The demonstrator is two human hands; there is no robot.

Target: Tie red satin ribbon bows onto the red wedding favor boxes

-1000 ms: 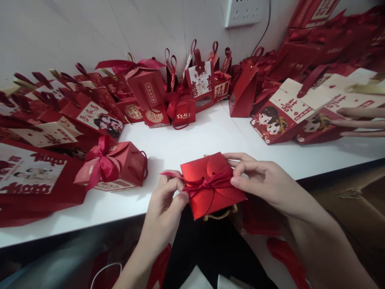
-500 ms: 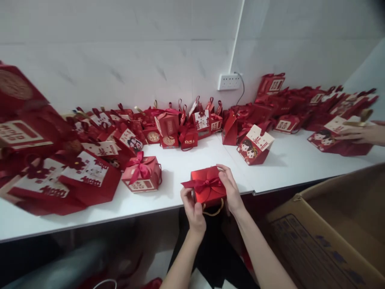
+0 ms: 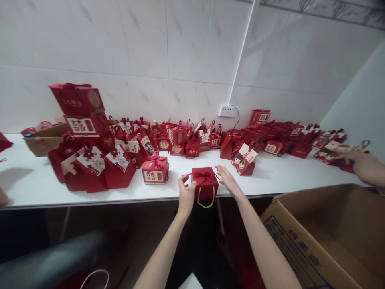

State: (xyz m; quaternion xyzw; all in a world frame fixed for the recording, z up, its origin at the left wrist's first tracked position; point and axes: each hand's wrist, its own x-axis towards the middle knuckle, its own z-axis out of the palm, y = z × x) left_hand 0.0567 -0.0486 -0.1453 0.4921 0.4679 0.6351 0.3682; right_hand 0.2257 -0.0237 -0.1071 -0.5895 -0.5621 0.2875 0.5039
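Observation:
A red gift box point(image 3: 205, 188) with a red ribbon bow on top and a gold cord handle in front stands upright at the white table's front edge. At its left side is my left hand point(image 3: 186, 194), fingers apart, its thumb close to the box. My right hand point(image 3: 227, 180) is spread just off the box's right side and holds nothing. To the left stands a pink-red box point(image 3: 155, 170) with a bow; to the right is a red box with a cream flap and cartoon faces point(image 3: 244, 159).
Many red gift boxes line the back of the table point(image 3: 168, 192), some stacked at the left point(image 3: 78, 127). A large cardboard box point(image 3: 294, 241) stands at the lower right. Another person's hand point(image 3: 365, 166) touches boxes at the far right. A socket point(image 3: 227, 111) is on the wall.
The red box, earlier tilted between both my hands, is now upright on the table edge. My hands have loosened and my right hand has come away. The view has shifted, showing more wall.

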